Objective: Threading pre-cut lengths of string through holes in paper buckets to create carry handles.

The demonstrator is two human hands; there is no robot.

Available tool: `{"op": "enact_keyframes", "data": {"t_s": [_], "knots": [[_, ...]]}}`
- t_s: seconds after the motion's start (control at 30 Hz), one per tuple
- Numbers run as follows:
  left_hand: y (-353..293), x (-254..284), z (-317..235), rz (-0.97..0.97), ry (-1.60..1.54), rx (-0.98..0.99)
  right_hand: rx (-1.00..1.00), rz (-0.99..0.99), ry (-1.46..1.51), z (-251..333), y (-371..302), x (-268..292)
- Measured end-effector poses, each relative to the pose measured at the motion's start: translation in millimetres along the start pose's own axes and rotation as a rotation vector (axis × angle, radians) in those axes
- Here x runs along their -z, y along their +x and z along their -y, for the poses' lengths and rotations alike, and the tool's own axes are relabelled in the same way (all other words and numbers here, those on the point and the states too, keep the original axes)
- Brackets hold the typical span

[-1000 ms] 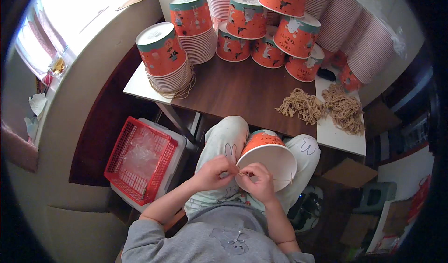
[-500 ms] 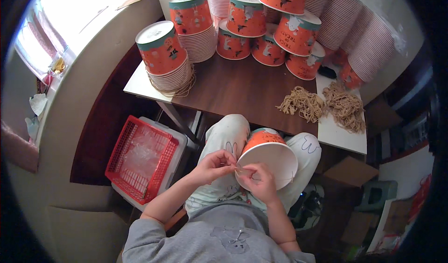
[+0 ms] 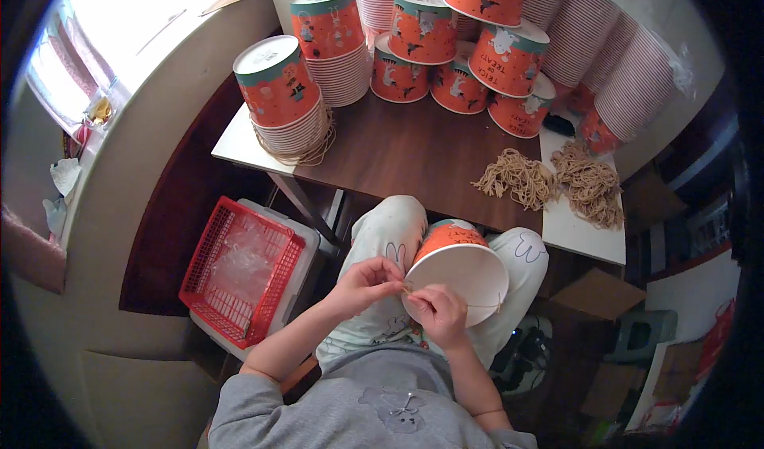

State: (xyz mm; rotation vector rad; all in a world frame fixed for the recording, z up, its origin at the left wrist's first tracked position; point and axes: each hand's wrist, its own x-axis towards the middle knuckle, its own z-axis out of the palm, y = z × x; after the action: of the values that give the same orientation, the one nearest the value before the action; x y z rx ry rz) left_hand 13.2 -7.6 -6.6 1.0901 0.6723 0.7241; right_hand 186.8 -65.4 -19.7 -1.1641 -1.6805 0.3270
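Note:
A paper bucket [image 3: 465, 272], orange and green outside and white inside, lies between my thighs with its mouth tilted toward me. A thin tan cord [image 3: 499, 301] comes through its right rim, and a strand runs across the mouth toward my right hand. At the left rim, my left hand [image 3: 368, 284] pinches the cord between thumb and fingertips. Right beside it, my right hand [image 3: 440, 312] is closed with its fingertips on the same cord, in front of the bucket's mouth. The fingers partly hide the cord's end and the hole there.
On the brown table [image 3: 398, 154] stand upturned orange buckets [image 3: 423, 31] and nested stacks [image 3: 338, 71]. Bundles of tan cord [image 3: 517, 178] lie at the right, and loops of cord hang around the left stack [image 3: 294, 134]. A red basket [image 3: 239, 270] sits low at my left.
My right hand has turned, its fingers curling in more, and pulled slightly away from the rim. My left hand stays at the left rim. The bucket has barely moved.

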Motion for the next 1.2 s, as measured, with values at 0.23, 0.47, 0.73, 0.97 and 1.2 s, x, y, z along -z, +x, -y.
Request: {"op": "enact_keyframes", "data": {"t_s": [0.23, 0.47, 0.73, 0.97, 1.2], "knots": [[-6.6, 1.7, 4.2, -0.028, 0.402, -0.19, -0.242, 0.022, 0.193, 5.3, 0.5, 6.9], [-3.0, -9.3, 8.3, -0.088, 0.94, -0.491, -0.231, 0.018, 0.239, 2.3, 0.4, 8.8], [2.5, -13.4, -3.0, 0.026, 0.903, -0.572, -0.277, 0.014, 0.238, 1.0, -2.1, 9.9], [-2.3, -25.1, -20.2, 0.073, 0.904, -0.502, -0.245, -0.005, 0.259, 2.0, -5.1, 12.0], [-4.2, -34.0, -27.0, 0.075, 0.915, -0.545, -0.303, 0.02, 0.388, -2.8, -10.6, 10.8]]}}
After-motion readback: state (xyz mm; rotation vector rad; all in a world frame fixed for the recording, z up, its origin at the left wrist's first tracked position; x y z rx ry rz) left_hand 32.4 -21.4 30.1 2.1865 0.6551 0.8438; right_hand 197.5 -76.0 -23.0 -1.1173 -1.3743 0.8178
